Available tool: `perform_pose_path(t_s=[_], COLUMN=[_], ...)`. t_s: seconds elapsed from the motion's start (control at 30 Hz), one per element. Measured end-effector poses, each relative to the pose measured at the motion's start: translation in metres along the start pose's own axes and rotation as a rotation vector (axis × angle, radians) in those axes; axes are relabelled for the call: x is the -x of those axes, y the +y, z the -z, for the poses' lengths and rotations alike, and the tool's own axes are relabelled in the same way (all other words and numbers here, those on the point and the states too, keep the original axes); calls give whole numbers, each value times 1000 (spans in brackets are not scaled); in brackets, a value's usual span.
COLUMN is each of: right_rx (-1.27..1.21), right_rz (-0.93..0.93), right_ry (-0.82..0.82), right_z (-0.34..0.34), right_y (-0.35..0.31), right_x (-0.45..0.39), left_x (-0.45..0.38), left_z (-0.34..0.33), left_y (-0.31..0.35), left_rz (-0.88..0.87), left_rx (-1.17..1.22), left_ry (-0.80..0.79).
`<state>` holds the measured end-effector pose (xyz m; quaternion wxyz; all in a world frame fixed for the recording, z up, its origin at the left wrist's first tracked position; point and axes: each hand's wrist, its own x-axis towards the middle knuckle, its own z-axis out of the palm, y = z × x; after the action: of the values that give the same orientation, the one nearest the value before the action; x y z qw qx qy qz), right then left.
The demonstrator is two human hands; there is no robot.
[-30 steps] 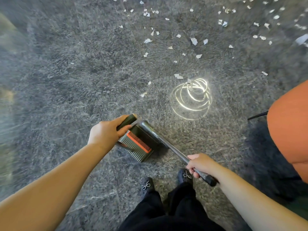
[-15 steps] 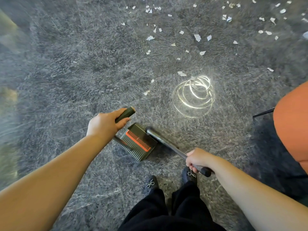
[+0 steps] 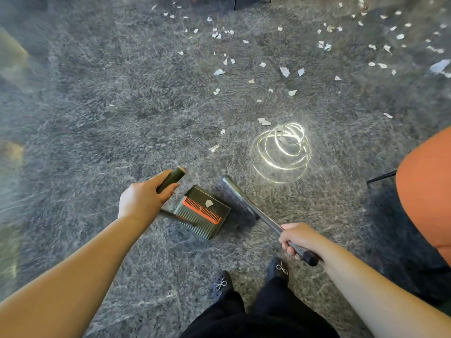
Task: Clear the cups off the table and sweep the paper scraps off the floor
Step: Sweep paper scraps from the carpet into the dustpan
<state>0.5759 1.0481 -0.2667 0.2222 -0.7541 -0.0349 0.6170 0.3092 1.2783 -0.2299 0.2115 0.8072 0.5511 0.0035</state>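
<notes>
Several white paper scraps lie strewn over the grey stone floor, mostly in the upper middle and upper right. My left hand grips the dark green handle of a dustpan with an orange comb strip; one scrap lies inside the pan. My right hand grips the metal broom handle near its black end. The broom head stands on the floor right beside the dustpan's open side. No cups or table are in view.
An orange chair seat with a dark leg juts in at the right edge. A bright ring-shaped light reflection shines on the floor ahead of the broom. My black shoes stand just below the tools.
The broom head has moved right, away from over the dustpan, and now stands beside it. A scrap now shows inside the pan. My right hand has pulled back slightly.
</notes>
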Motion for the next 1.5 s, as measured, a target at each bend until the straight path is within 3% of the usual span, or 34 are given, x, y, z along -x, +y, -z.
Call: perform_pose_path(t_s=[0.37, 0.53, 0.77, 1.27, 1.5], right_rx=[-54, 39, 165, 307, 417], right_rz=[82, 110, 112, 66, -50], right_ry=[51, 1, 52, 111, 61], right_z=[29, 56, 72, 23, -3], right_y=[-87, -149, -239, -370, -373], right_x=[-45, -89, -129, -215, -229], left_x=[-81, -145, -234, -363, -391], left_z=[13, 19, 32, 65, 73], left_y=[13, 37, 64, 52, 53], left_rz=[42, 63, 83, -33, -108], left_rx=[73, 86, 64, -129, -88], left_ry=[74, 71, 42, -101, -122])
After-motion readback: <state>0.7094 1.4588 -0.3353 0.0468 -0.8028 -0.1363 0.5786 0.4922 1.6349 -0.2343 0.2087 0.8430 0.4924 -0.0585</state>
